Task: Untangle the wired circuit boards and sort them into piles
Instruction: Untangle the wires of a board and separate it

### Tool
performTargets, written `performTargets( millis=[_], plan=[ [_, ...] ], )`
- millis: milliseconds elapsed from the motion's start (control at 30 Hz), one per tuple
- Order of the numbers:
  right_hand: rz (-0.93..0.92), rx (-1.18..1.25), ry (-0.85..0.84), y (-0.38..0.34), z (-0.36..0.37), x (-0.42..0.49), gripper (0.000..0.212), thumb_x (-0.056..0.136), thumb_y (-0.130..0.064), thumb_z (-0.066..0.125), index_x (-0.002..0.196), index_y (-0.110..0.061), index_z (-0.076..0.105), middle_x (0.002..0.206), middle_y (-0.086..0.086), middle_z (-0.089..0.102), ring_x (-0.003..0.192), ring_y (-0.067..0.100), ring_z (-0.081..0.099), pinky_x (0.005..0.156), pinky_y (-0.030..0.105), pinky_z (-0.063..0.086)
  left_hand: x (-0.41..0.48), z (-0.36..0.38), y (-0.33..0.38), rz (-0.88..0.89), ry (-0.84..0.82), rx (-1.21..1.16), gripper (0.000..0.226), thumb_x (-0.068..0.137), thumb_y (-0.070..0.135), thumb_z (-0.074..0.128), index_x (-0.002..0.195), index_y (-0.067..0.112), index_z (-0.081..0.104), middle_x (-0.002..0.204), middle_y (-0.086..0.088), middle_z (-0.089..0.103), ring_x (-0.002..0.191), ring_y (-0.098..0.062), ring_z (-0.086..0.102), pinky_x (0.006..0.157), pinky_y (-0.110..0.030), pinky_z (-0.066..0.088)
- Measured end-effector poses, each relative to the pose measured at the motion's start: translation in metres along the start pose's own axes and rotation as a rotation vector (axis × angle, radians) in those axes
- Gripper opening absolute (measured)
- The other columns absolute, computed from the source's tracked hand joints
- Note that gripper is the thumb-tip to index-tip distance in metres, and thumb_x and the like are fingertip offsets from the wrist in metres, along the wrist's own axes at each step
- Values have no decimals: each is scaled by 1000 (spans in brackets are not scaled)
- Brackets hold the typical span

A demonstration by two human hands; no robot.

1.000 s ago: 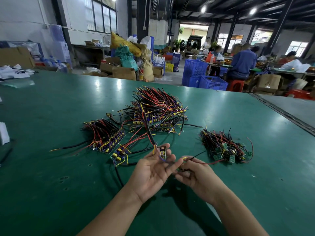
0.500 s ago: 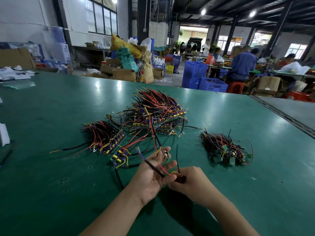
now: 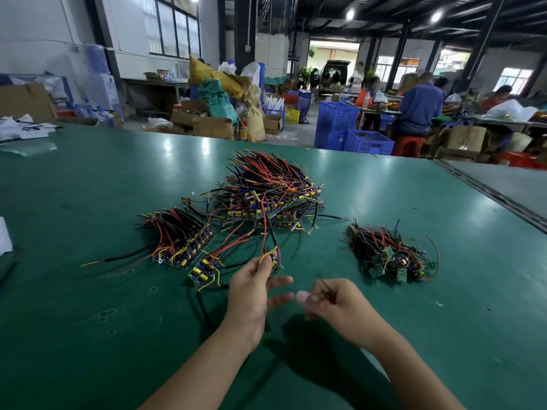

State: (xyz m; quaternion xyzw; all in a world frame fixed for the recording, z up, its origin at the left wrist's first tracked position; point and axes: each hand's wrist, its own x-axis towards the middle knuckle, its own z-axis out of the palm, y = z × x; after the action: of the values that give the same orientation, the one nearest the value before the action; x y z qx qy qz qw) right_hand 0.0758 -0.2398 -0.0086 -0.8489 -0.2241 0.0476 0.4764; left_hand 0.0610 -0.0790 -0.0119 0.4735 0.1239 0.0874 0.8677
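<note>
1. Two hands work low over a green counter (image 3: 88, 335). They are now parted. A second ago they were close together, with wires running from one to the other.
2. Left hand (image 3: 251, 294) pinches a small board (image 3: 276, 261) and holds it just above the counter, with two fingers (image 3: 281, 281) stretched loose towards the other hand.
3. Right hand (image 3: 343, 306) is smeared by motion. Its fingers curl round a dark piece (image 3: 328, 295), likely a second board, though the blur hides what it is.
4. No wire bridges the gap between the hands any more, so the two pieces look freed from each other and each seems ready for sorting.
5. Held board: small and dark, with a yellow wire looping over its top. Red and black wires rise from it towards the big pile (image 3: 272, 190). Whether they are caught there cannot be told.
6. Big pile, centre and farther back: a dense mound of red, black and yellow wires over stacked boards with yellow parts.
7. Left pile (image 3: 180, 238): tidier, with the boards lined up in a row and the wires swept leftward.
8. Right pile (image 3: 390, 255): green boards under black and red wires, near the right hand.
9. One loose board (image 3: 207, 269) lies just beside the left pile, on the side nearer the left hand.
</note>
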Motion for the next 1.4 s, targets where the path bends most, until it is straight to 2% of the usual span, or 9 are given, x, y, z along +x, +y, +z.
performTargets(
  millis=[133,333,467,600,867,1067,1133,1267,1400],
  plan=[
    [85,445,167,-9,4,2,56,94,-53,49,52,-17,57,55,15,59,50,21,50,55,32,36,-1,-1,-5,35,17,91,14,96,19,56,91,14,68,77,5,63,54,-11,65,42,-24,50],
    [347,871,205,-12,8,6,31,85,-36,67,85,-5,71,67,3,57,41,17,47,46,24,39,-7,0,-15,299,-51,512,8,91,17,64,88,19,70,70,6,69,58,-8,63,55,-26,52],
    [295,867,106,-15,13,5,36,69,-38,76,87,-7,72,74,4,64,46,12,50,45,22,39,-10,0,-20,424,-113,693,9,87,30,69,90,23,73,79,12,72,75,-4,66,73,-21,50],
    [282,831,121,-13,20,4,19,69,-38,76,76,-19,74,69,1,62,56,10,53,52,22,38,-13,0,-21,475,-165,758,12,81,34,76,88,25,73,78,12,71,76,-3,65,69,-15,47],
    [184,552,332,-8,14,6,36,97,-16,53,68,-20,74,81,-2,74,73,5,65,58,12,46,-22,2,-16,418,-219,783,58,58,59,72,108,35,56,97,12,61,91,-2,57,77,-14,43],
    [75,495,84,-11,11,4,28,90,10,47,80,-6,67,65,0,66,65,13,60,61,20,48,-20,2,-15,276,-317,738,75,52,59,72,120,33,53,125,11,51,121,1,48,103,-22,37],
    [30,334,-71,-12,16,1,28,89,11,45,78,-4,66,66,-2,64,63,10,57,60,24,47,-21,5,-16,153,-371,555,71,50,50,77,114,26,58,118,6,61,105,1,61,89,-18,47],
    [43,328,-243,-15,25,-3,16,89,3,49,98,-3,62,72,27,63,58,28,61,58,33,47,-23,8,-8,134,-336,415,30,73,46,80,76,16,71,78,-1,72,55,-17,63,41,-24,48],
    [140,453,-468,-19,14,-8,14,72,-14,56,69,0,59,57,10,64,60,28,64,60,24,46,-21,9,-4,183,-304,316,38,75,39,67,47,15,61,61,4,65,54,-6,59,53,-15,44]
  ],
)
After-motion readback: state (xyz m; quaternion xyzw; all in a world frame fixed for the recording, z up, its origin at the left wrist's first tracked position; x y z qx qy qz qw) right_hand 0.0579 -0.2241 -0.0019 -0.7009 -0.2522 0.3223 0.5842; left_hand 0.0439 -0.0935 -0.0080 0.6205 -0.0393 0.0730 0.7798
